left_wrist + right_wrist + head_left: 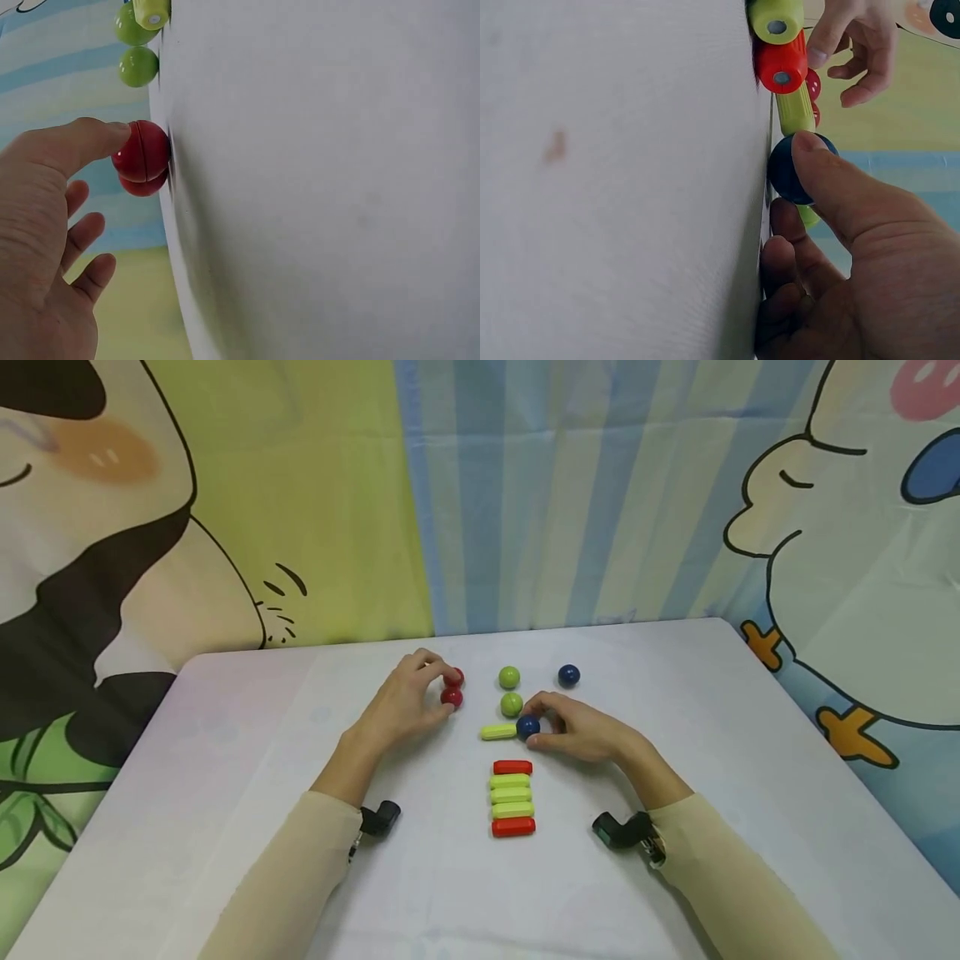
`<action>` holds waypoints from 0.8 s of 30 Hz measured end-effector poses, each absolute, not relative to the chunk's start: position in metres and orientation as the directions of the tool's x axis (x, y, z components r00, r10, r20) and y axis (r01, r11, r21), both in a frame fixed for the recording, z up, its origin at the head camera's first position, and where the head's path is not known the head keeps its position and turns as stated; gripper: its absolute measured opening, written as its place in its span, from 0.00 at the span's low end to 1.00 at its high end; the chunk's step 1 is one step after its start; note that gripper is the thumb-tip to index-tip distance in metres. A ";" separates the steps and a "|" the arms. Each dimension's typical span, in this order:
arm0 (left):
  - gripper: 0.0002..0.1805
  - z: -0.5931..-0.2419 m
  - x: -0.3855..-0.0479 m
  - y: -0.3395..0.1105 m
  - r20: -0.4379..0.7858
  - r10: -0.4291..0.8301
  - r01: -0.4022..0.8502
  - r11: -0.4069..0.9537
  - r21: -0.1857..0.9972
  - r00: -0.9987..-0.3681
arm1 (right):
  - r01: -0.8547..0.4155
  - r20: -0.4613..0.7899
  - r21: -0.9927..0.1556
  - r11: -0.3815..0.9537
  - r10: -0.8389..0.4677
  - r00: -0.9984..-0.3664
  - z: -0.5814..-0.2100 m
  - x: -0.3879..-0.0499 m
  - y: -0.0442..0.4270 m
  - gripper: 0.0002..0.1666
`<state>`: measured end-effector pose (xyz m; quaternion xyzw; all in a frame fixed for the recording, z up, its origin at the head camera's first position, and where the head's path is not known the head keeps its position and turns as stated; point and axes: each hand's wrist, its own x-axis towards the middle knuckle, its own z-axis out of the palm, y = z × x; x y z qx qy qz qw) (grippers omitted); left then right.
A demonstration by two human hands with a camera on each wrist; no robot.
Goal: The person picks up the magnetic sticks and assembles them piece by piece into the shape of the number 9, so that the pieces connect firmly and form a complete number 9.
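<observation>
On the left, the left hand (pixel 405 697) pinches two red balls (pixel 452 697), one near, one far, between thumb and forefinger. The right hand (pixel 585 727) pinches a dark blue ball (pixel 528 727), apparently touching the yellow-green stick's (pixel 498 732) right end.

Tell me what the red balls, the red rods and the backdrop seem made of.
Red balls: glossy, perhaps hard plastic or painted metal; bright highlights, and a thin line across the nearer one.
Red rods: probably glossy plastic, evenly coloured; one end shows a grey disc, perhaps metal.
Backdrop: likely matte printed fabric, with soft folds and creases.
</observation>
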<state>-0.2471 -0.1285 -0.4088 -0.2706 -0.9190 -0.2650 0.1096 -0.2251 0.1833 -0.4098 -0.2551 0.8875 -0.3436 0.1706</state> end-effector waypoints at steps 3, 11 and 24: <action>0.17 -0.409 -0.249 -0.128 0.317 0.453 0.552 0.716 0.428 -0.833 | -0.325 -0.143 -0.696 0.640 -0.567 -0.811 -0.411 -0.225 0.184 0.23; 0.16 -0.407 -0.249 -0.126 0.250 0.457 0.520 0.742 0.422 -0.854 | -0.336 -0.134 -0.692 0.639 -0.571 -0.810 -0.411 -0.227 0.183 0.22; 0.16 -0.408 -0.251 -0.126 0.160 0.452 0.476 0.782 0.403 -0.877 | -0.347 -0.121 -0.694 0.631 -0.577 -0.808 -0.412 -0.227 0.182 0.24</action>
